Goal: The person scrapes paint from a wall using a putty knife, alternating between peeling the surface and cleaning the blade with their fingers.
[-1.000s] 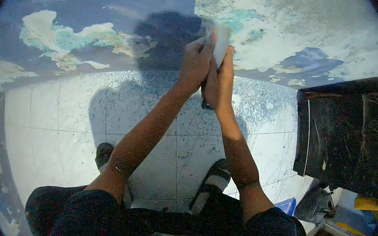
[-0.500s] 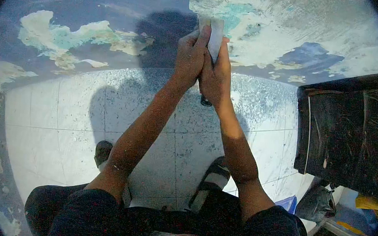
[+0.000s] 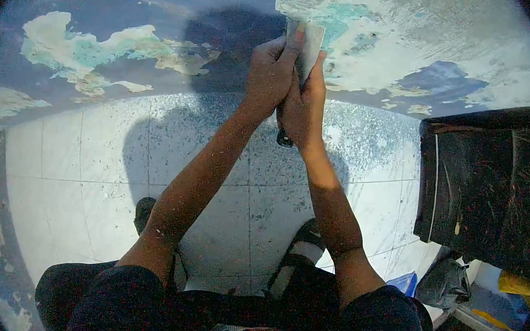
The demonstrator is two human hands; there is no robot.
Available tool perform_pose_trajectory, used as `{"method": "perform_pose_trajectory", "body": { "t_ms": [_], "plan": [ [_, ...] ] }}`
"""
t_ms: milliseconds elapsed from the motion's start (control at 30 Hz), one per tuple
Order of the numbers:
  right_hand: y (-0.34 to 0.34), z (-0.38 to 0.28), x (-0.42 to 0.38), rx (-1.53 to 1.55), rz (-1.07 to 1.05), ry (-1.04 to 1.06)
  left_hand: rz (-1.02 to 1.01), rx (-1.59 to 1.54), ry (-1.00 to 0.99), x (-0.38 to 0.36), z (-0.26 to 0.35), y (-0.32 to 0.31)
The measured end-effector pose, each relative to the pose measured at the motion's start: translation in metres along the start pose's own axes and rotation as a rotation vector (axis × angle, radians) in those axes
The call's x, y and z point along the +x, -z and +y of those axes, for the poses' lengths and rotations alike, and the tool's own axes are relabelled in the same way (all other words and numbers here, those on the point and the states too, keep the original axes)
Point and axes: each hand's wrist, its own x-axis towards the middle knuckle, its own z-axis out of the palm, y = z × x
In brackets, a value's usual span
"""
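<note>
Both the left hand (image 3: 270, 75) and the right hand (image 3: 301, 108) are clenched together on a scraper (image 3: 307, 48), whose pale blade lies against the peeling wall (image 3: 166, 0) just above the fingertips. The stroke should go best with the blade kept at a low angle and even pressure from both hands. Compared with half a second ago, the hands and blade sit slightly further right on the wall.

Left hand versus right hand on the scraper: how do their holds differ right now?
The left hand sits higher, with a finger stretched along the scraper blade; the right hand sits lower, wrapped around the handle, whose dark end pokes out below. Both are pressed together on the one tool, at the peeling wall.
</note>
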Motion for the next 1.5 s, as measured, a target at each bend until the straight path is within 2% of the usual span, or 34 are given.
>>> {"method": "perform_pose_trajectory", "body": {
  "t_ms": [67,133,367,467,567,633,700,733,833,900,1067,1133,1233,1300,1367,1433,1500],
  "plan": [
    [-0.002,0.002,0.0,0.027,-0.003,-0.02,-0.008,0.03,0.015,0.0,0.001,0.003],
    [-0.003,0.002,0.001,0.029,0.029,0.056,-0.014,0.059,0.03,0.001,0.001,0.004],
    [0.006,-0.006,0.002,-0.034,-0.004,0.004,-0.068,-0.135,0.021,-0.006,0.014,-0.002],
    [0.009,-0.02,0.005,-0.097,-0.02,0.074,-0.096,-0.217,0.009,-0.005,0.011,-0.002],
    [0.009,-0.021,0.004,-0.118,-0.019,-0.02,-0.093,-0.238,-0.018,-0.004,0.005,-0.003],
    [0.008,-0.018,0.007,0.036,-0.038,0.011,-0.076,-0.259,-0.006,-0.004,0.009,-0.004],
    [0.011,-0.023,0.016,0.124,-0.112,-0.022,0.072,0.046,-0.038,-0.004,0.022,0.0],
    [0.012,-0.028,0.019,0.215,-0.188,-0.053,0.071,0.045,-0.036,-0.004,0.02,-0.001],
    [0.003,-0.042,0.016,0.161,-0.104,0.017,0.034,-0.135,-0.098,0.007,0.021,0.003],
    [-0.003,-0.034,0.015,0.13,-0.069,0.041,-0.058,-0.188,0.013,0.003,0.025,0.004],
    [0.002,-0.028,0.011,0.072,-0.055,0.013,-0.036,-0.129,0.011,-0.006,0.035,0.001],
    [0.003,-0.029,0.01,0.121,-0.072,-0.084,-0.027,-0.125,0.009,-0.006,0.031,0.0],
    [0.005,-0.029,0.011,0.079,-0.069,-0.019,-0.036,-0.152,0.069,-0.006,0.027,-0.001],
    [0.004,-0.037,0.009,0.122,-0.071,-0.036,-0.059,-0.219,0.078,-0.007,0.03,-0.001],
    [0.003,-0.037,0.009,0.168,-0.074,-0.05,-0.061,-0.159,0.065,-0.008,0.033,0.001],
    [0.002,-0.03,0.011,0.072,-0.047,0.068,-0.058,-0.101,0.052,-0.009,0.036,0.002],
    [0.004,-0.035,0.01,0.031,-0.045,0.043,-0.06,-0.182,0.127,-0.009,0.039,0.001]
  ]
}}
